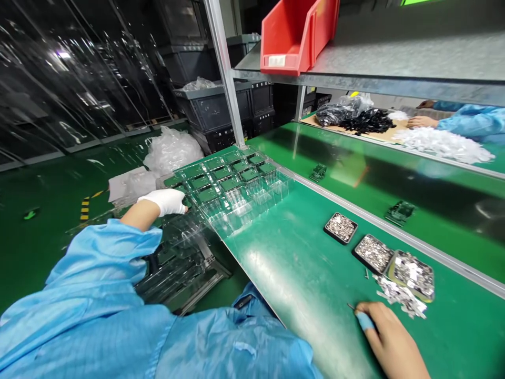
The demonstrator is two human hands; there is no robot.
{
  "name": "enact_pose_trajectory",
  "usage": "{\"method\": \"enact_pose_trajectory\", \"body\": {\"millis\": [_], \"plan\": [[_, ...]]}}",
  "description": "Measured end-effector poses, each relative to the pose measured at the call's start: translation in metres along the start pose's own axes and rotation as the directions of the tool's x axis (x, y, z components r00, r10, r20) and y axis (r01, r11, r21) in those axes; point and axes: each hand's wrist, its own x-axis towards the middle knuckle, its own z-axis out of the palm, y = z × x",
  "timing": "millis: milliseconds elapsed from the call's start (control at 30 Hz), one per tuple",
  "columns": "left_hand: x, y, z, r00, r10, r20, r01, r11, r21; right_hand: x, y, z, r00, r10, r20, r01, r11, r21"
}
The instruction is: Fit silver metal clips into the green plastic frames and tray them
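Left hand [165,202], white-gloved, was at left edge of clear tray [272,196]; fingertips mostly hidden, couldn't tell how far grip closed or on what; green boards [230,182] sat in tray pockets; right hand [389,334], curled, was on table [292,263] right of tray; thin dark piece [350,306] at its fingertips, couldn't tell if pinched; small metal parts [373,252] right of tray.

No wording legible: white label [276,61] on red bin [294,39] unreadable, white characters on dark crate [223,142] too small, probably blurred too; only clear sign is green arrow [30,214] on floor [31,252]
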Motion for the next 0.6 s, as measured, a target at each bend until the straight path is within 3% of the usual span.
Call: {"method": "enact_pose_trajectory", "body": {"millis": [167,200,267,333,367,400,467,533,600], "plan": [[-0.056,0.014,-0.037,0.963,-0.08,-0.258,0.09,0.996,0.025,0.004,-0.005,-0.007,0.994,-0.04,-0.104,0.043,0.999,0.027],[-0.065,0.02,-0.041,0.941,-0.061,-0.333,0.047,0.998,-0.052,0.006,-0.009,-0.01,0.991,-0.033,-0.133,0.039,0.999,0.038],[-0.078,0.043,-0.041,0.9,0.047,-0.433,-0.21,0.918,-0.336,0.014,-0.025,-0.016,0.985,0.005,-0.173,0.008,0.997,0.071],[-0.086,0.083,-0.029,0.876,0.203,-0.438,-0.466,0.59,-0.66,0.022,-0.049,-0.021,0.986,0.025,-0.165,-0.003,0.991,0.135],[-0.089,0.109,-0.02,0.864,0.305,-0.399,-0.496,0.385,-0.779,0.026,-0.063,-0.022,0.988,0.011,-0.155,0.018,0.984,0.178],[-0.094,0.138,-0.009,0.841,0.413,-0.35,-0.454,0.185,-0.872,0.03,-0.076,-0.023,0.99,-0.017,-0.14,0.048,0.973,0.226],[-0.109,0.197,0.015,0.688,0.697,-0.202,-0.26,-0.022,-0.965,0.038,-0.1,-0.022,0.983,-0.119,-0.139,0.156,0.941,0.299],[-0.126,0.245,0.035,0.528,0.837,-0.141,-0.154,-0.068,-0.986,0.042,-0.114,-0.019,0.968,-0.199,-0.15,0.241,0.902,0.358],[-0.136,0.278,0.045,0.427,0.896,-0.121,-0.159,-0.057,-0.986,0.043,-0.117,-0.016,0.969,-0.182,-0.166,0.236,0.88,0.413]]}}
